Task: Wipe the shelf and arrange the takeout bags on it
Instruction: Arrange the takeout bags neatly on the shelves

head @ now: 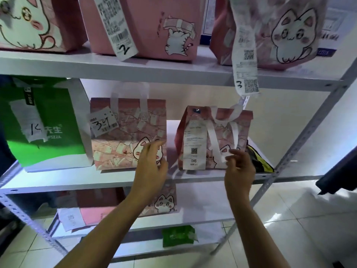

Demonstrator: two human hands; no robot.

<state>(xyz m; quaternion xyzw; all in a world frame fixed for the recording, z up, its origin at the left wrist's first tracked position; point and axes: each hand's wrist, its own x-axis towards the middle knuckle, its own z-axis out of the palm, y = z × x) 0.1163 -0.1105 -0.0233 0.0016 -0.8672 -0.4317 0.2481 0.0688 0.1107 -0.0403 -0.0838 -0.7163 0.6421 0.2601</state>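
Now: left hand (pixel 152 161) fingers spread loose, at left pink bag (pixel 123 132); right hand (pixel 239 167) pinches right bag's (pixel 214 138) white handle (pixel 222 149) on middle shelf (pixel 77 180).

Top-shelf bags (pixel 143 26) are chopped off by the upper edge, so no handles visible up there. The 12 o'clock receipt (pixel 245 45) is smeared, print unreadable. Left hand (pixel 151 161) covers part of the cat on the middle bag (pixel 123 132). Yellow-black thing (pixel 258 159) at 3 o'clock is mostly behind the right bag (pixel 212 136), can't tell what it is. Bottom-shelf bags (pixel 166 202) are blurry and half hidden by the arms.
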